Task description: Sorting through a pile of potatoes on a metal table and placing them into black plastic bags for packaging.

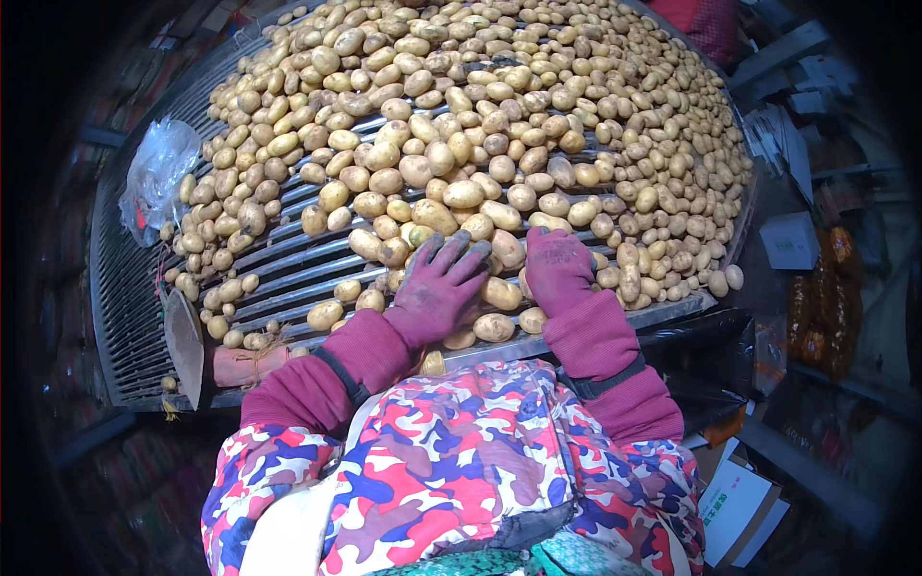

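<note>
Potatoes (432, 216) lie in a thick layer over a slatted metal sorting table (302, 219) in front of me. My left hand (443, 288), in a dirt-stained purple glove, rests on potatoes near the front edge with its fingers spread. Beside it, my right hand (558, 266) wears a matching glove and sits back-up, its fingers curled down among the potatoes. Whether those fingers hold a potato is hidden. A few loose potatoes (495, 327) lie between my wrists, along the table's near rim.
A crumpled clear plastic bag (160, 169) lies at the left. Nearer me are a scoop-like metal plate (181, 338) and a pink roll (248, 366). Cardboard boxes (742, 507), a black plastic sheet (699, 353) and a filled mesh sack (825, 309) stand beyond the right side.
</note>
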Available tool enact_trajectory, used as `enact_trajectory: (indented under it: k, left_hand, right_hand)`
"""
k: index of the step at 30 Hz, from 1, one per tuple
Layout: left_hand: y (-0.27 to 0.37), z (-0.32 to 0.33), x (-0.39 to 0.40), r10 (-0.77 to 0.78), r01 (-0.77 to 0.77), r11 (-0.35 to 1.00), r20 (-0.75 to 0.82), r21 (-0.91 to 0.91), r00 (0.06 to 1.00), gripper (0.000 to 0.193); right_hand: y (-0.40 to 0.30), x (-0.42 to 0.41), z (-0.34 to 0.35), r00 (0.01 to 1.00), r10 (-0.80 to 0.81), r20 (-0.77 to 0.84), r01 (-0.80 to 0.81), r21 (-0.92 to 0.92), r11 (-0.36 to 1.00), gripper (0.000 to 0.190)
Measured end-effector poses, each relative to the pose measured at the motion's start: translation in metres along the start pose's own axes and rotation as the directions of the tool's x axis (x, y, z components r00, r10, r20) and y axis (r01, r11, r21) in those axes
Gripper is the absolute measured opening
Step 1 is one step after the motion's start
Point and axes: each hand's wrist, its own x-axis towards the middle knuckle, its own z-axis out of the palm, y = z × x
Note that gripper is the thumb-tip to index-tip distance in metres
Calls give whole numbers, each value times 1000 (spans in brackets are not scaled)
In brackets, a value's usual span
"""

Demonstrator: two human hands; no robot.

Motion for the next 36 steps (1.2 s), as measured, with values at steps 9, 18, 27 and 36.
enact_trajectory:
  k: [9,18,27,36]
  left_hand:
    - [-1,3,-1,6,-6,1000,-6,17,1000,56]
    - [2,7,1,35,-32,997,-34,67,999,52]
    - [1,10,0,44,-40,997,-55,58,998,49]
    - [0,6,-3,57,-57,998,-16,26,998,56]
  right_hand:
    - [14,-12,-12,991,-90,97,77,128,989,27]
    - [2,2,-10,999,-38,9,36,122,992,23]
    - [25,-8,-23,978,-80,190,45,181,982,47]
    - [23,-3,-20,985,-165,45,146,283,948,54]
